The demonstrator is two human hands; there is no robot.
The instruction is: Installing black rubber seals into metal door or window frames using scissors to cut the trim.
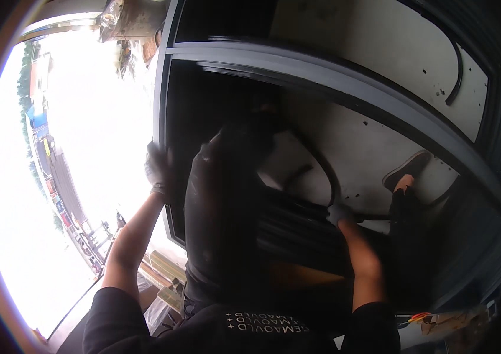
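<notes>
The left hand [157, 171], in a dark glove, is curled closed around the left upright of a dark grey metal window frame [345, 79], its grip wrapping the frame's outer edge about halfway up that upright. The right hand [339, 213], in a pale glove, is down at the lower part of the same frame, its fingers bent around a black rubber sealing strip [328, 177]; how tightly that grip is closed cannot be told, as the fingers are partly in shadow. From the right hand the strip rises in a curve across the frame's opening. The frame itself is tilted, its top rail running from the upper left to the right rim of the view, and it stands between both bare forearms. Behind the frame lies a pale floor [374, 147] dotted with small dark specks, with a second black strip [457, 76] curving across it beyond the top rail. A foot in a dark shoe [406, 170] rests on that floor just right of the right hand. Left of the frame's upright, bright daylight shows buildings [56, 177] far below.
</notes>
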